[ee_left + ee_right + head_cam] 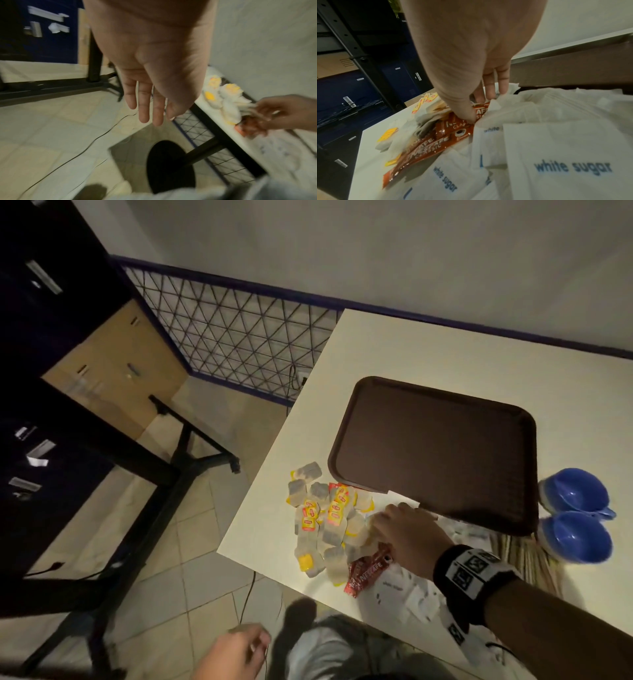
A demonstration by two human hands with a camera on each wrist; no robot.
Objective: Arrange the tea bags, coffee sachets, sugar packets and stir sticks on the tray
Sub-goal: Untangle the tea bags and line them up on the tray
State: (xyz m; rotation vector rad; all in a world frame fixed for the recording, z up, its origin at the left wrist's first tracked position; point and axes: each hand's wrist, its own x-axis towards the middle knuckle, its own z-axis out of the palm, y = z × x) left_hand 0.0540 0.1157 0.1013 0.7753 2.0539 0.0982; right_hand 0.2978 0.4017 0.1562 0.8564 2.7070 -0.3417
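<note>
Your right hand [407, 537] is down on the pile at the lower middle of the head view, just below the near edge of the tray [435, 440]. In the right wrist view its thumb and fingers [489, 89] curl down onto the coffee sachets [426, 147], the thumb tip pressing a red-brown sachet where it meets the sugar packets [570, 162]; whether the grip has closed on one sachet you cannot tell for certain, but the fingers are bent around the sachets' upper end.

Your left hand [236, 652] hangs at the bottom of the head view, off the table [428, 347] and over the floor. In the left wrist view its fingers [144, 105] are straight and loosely together, holding nothing.

The tea bags [322, 518], with yellow and red tags, lie in a loose heap on the table to the left of your right hand, touching the tray's lower left corner. The sugar packets spread white below and right of the sachets, some tucked under the tray's near edge. The stir sticks [524, 556] lie in a bundle at the right, just beside your wristband and below the tray's lower right corner. Two blue cups [575, 515] stand at the tray's right edge. Nothing lies on the tray.
</note>
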